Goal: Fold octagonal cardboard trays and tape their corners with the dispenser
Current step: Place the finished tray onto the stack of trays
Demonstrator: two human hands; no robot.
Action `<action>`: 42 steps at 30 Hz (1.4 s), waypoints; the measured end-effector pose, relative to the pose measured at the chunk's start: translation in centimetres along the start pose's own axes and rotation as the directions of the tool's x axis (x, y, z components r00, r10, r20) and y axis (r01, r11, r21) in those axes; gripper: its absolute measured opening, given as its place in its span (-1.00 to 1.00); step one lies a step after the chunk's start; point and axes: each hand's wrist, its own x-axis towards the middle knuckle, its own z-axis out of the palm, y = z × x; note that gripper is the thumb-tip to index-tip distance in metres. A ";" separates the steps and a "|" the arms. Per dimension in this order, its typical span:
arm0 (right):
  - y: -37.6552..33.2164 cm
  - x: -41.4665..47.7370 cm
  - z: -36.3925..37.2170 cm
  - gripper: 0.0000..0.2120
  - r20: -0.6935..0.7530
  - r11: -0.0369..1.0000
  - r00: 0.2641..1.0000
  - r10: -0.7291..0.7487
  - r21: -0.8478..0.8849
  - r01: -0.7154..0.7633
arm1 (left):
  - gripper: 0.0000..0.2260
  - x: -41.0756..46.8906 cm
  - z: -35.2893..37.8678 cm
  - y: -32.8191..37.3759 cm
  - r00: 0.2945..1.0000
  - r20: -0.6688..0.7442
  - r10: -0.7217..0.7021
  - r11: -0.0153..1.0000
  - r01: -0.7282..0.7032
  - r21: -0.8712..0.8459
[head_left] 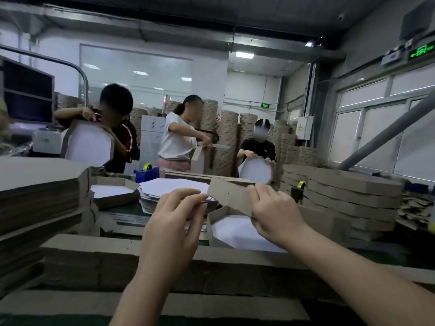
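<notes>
Flap fold: square the corner before going for tape

Flats sit stacked at far left of the surface, w/ one folded tray and the blue dispenser just past them. Mid-frame, the left hand pinches the thin near edge of the held tray, thumb and fingers curled onto it. That tray is up in the air, nearly edge-on to the camera, so its base is mostly hidden. The right hand grips the brown side flap, fingers wrapped round its right end. Directly below lies the lower tray, walls up, white inside showing. Further right: a second dispenser w/ a yellow roll, then the tray pile.

Judgement: step in hand = folding the walls up; no tape seen on this piece yet. To do it well:
- Bend each flap on its score line, not beside it.
- Keep the left pinch close to the crease so the base doesn't bow.
- Bring adjacent walls edge to edge, no gap and no overlap, before taping.
- Prob. steadier to rest the piece on the surface while closing a corner.
- The second dispenser is nearest the right hand, so it's the likely reach. The left hand should keep the corner closed meanwhile.
</notes>
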 end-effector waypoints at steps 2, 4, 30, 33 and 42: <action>-0.3 0.8 2.8 -0.53 0.016 0.999 1.000 0.001 -0.050 0.000 | -0.73 0.0 0.8 -1.4 0.997 0.024 -0.074 0.995 0.075 -0.063; -0.4 1.8 5.4 -0.53 0.030 0.992 1.000 -0.007 -0.128 0.011 | -0.75 0.0 1.4 -2.3 0.990 0.004 -0.139 0.982 0.139 -0.125; -3.4 1.8 16.0 -0.54 0.747 0.851 0.620 -0.239 0.468 -0.236 | -0.85 -1.5 1.8 -4.2 0.945 0.040 -0.323 0.900 0.320 -0.294; -2.9 1.4 15.8 -0.53 0.714 0.841 0.645 -0.273 0.503 -0.201 | -0.84 -1.7 1.9 -4.4 0.953 0.041 -0.299 0.925 0.300 -0.232; -1.9 1.3 15.4 -0.52 0.735 0.831 0.625 -0.264 0.502 -0.240 | -0.85 -1.8 2.1 -4.8 0.953 0.069 -0.297 0.939 0.304 -0.162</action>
